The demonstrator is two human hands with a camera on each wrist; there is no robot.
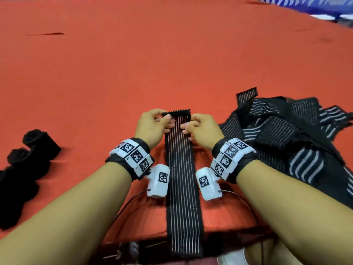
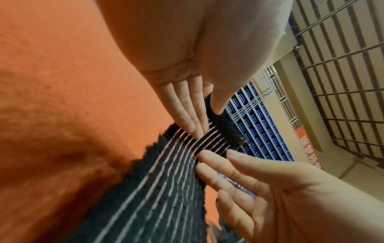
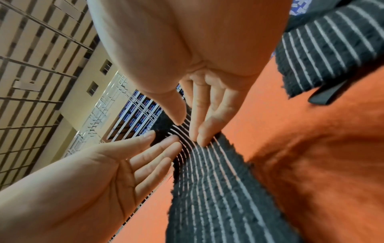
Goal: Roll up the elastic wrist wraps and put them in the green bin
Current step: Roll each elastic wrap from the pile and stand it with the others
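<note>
We hold one wrap (image 1: 181, 178) flat on the orange cloth (image 1: 133, 64), running from the table's near edge away from us. Our left hand (image 1: 150, 127) and right hand (image 1: 200, 129) pinch the wrap's far end from either side, thumbs over its black tab, fingertips (image 2: 195, 129) under the striped face. Just right of the wrap lies the pile (image 1: 286, 134) of loose wraps. Well to its left sit the rolls (image 1: 28, 155), already wound, on the cloth.
</note>
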